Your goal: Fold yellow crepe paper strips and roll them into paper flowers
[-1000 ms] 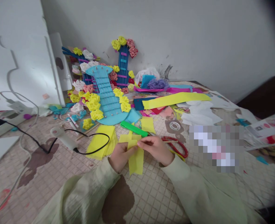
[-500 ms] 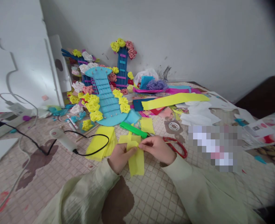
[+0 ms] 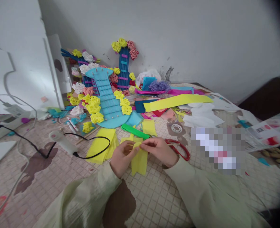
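Between my two hands is a yellow crepe paper piece point(image 3: 139, 163), its upper edge pinched and folded while the rest hangs down toward the table. My left hand point(image 3: 123, 157) grips its upper left side between thumb and fingers. Close beside it, my right hand point(image 3: 160, 151) pinches the same top edge with thumb and forefinger. A thin wooden stick point(image 3: 174, 144) sticks out past the right hand; whether the hand holds it cannot be seen. Just beyond the fingers lies a green-handled cutter point(image 3: 135, 131). Red-handled scissors point(image 3: 186, 151) rest right of my right hand, partly hidden.
A yellow paper stack point(image 3: 102, 145) and a white glue gun point(image 3: 63, 142) with a black cord lie left. Behind stands a light-blue guitar-shaped board point(image 3: 109, 106) with paper flowers. A tape roll point(image 3: 176, 128) and a long yellow strip point(image 3: 178, 102) are farther back, right.
My left fingers have lifted and curled higher around the paper's top edge. The hanging paper has shifted slightly and looks more folded. My right hand stays almost in place.
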`<action>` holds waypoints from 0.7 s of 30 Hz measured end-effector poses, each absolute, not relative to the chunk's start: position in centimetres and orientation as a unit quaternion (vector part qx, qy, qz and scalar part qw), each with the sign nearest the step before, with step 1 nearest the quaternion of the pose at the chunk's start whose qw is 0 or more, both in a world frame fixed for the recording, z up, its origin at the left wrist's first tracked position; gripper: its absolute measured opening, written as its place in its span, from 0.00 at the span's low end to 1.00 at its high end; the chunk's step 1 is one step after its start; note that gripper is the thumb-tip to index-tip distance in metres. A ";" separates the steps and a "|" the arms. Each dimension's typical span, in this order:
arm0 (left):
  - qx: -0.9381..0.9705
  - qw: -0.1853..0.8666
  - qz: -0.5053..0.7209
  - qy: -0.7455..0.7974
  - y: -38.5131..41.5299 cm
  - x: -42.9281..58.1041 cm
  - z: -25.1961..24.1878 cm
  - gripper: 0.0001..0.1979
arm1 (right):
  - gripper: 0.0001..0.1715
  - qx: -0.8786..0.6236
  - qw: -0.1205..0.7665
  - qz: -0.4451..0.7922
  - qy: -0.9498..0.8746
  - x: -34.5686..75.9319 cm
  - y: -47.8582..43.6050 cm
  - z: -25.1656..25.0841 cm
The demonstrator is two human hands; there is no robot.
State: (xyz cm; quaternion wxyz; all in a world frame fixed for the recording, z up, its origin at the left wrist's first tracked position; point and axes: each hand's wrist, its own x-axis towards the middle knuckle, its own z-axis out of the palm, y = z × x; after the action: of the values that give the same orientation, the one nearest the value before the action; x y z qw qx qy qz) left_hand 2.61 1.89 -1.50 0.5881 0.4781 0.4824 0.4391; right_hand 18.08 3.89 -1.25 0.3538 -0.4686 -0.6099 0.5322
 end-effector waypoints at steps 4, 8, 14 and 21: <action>0.475 0.577 0.490 0.449 2.1 2.5 -1.6 0.15 | 0.12 -0.471 0.349 0.590 -0.556 18.0 3.9 -1.4; 0.545 0.532 0.479 0.438 2.1 2.2 -2.4 0.08 | 0.12 -0.477 0.344 0.617 -0.524 17.9 3.9 -1.1; 0.591 0.492 0.469 0.436 1.7 2.1 -2.1 0.05 | 0.11 -0.479 0.350 0.618 -0.515 18.0 3.8 -0.9; 0.551 0.513 0.468 0.463 1.8 2.3 -2.0 0.06 | 0.11 -0.481 0.348 0.584 -0.554 18.0 3.9 -1.0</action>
State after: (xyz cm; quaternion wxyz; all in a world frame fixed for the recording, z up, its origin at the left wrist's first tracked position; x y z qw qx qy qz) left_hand 2.32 1.81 -1.99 0.5129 0.5509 0.4634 0.4676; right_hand 17.99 3.91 -0.95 0.3478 -0.4814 -0.5536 0.5838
